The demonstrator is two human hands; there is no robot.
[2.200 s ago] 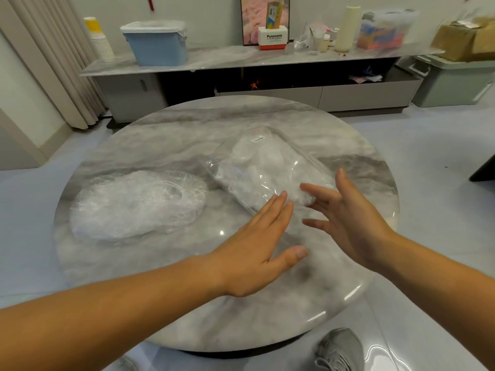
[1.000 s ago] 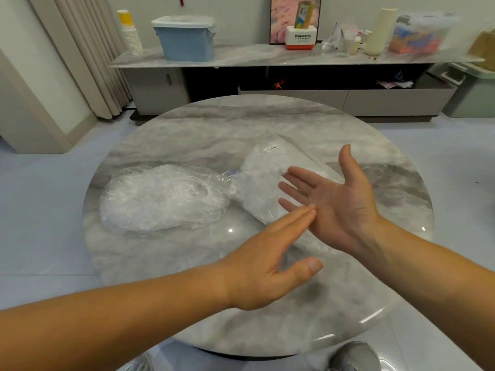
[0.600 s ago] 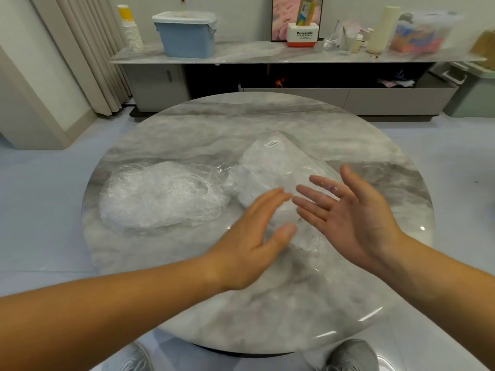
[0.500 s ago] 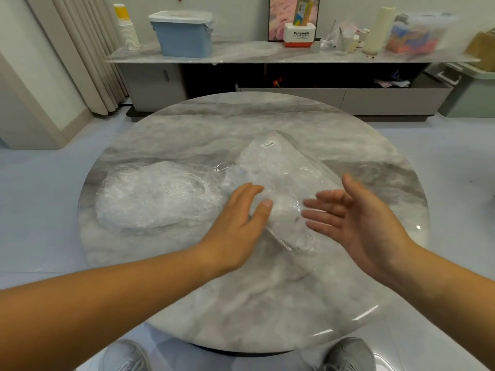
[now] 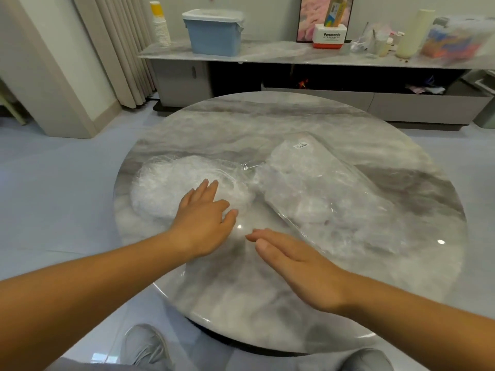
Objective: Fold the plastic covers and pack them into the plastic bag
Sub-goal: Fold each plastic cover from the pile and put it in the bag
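Note:
A pile of thin clear plastic covers (image 5: 171,183) lies on the left part of the round marble table (image 5: 267,290). A clear plastic bag (image 5: 321,194) stuffed with more covers lies on the right part, its small white label at the far end. My left hand (image 5: 203,218) reaches over the near right edge of the loose pile with fingers straight, holding nothing. My right hand (image 5: 297,261) hovers flat above bare table just in front of the bag, fingers straight and pointing left, empty.
A long low sideboard (image 5: 308,57) stands behind the table with a blue lidded box (image 5: 214,33), stacked paper cups (image 5: 160,25), a white carton (image 5: 329,38) and other clutter. Curtains (image 5: 117,49) hang at the back left. My shoes (image 5: 147,349) show below the table's near edge.
My left hand has moved left from the bag to the loose pile of covers. My right hand has dropped toward me and turned palm down, off the bag.

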